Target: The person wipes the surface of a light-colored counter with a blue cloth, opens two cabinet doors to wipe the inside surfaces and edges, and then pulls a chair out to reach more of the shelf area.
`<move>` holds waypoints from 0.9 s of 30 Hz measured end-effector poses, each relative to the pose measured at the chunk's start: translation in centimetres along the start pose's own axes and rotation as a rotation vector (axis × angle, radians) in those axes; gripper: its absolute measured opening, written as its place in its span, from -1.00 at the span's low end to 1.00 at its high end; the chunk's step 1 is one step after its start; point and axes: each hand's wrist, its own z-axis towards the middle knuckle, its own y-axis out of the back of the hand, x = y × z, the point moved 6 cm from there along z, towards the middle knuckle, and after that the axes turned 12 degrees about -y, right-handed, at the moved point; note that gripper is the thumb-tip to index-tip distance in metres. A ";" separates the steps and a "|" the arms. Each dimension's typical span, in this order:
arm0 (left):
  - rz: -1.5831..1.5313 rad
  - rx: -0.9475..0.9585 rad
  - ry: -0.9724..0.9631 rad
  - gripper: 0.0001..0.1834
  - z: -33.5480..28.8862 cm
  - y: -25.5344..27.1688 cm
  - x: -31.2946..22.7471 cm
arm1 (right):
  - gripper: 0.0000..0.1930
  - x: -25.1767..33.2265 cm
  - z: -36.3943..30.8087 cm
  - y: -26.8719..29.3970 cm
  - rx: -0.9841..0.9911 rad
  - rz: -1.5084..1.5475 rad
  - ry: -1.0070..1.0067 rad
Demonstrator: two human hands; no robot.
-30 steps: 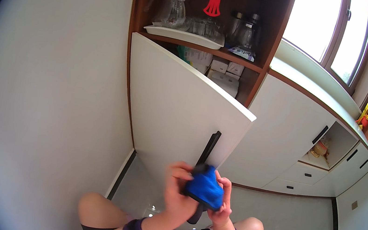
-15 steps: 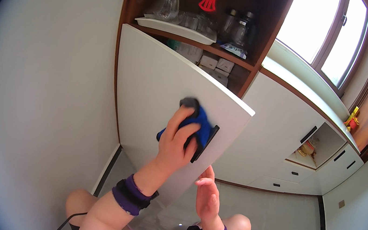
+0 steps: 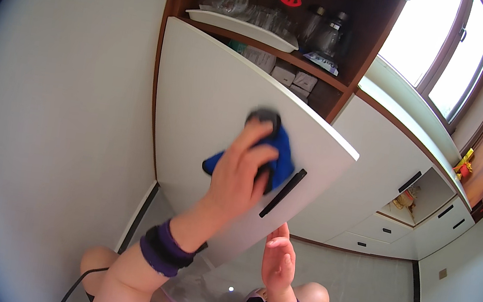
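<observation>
Head view shows the left hand (image 3: 234, 179) with its grip curled over a blue cloth (image 3: 284, 156) with dark edging, which lies against the outer face of the white cabinet door (image 3: 215, 95), just left of the black handle (image 3: 283, 194). Farther right, the right hand (image 3: 279, 264) points upward, its grip slack and unclosed, fingertips by the door's free edge; whether they touch it, I cannot tell.

Near, downward fisheye view from head onto cabinet door (image 3: 209, 97)
</observation>
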 end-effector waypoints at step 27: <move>-0.261 -0.055 0.162 -0.42 -6.2 -1.0 -1.5 | -0.54 0.1 1.0 0.5 -0.034 0.165 -0.085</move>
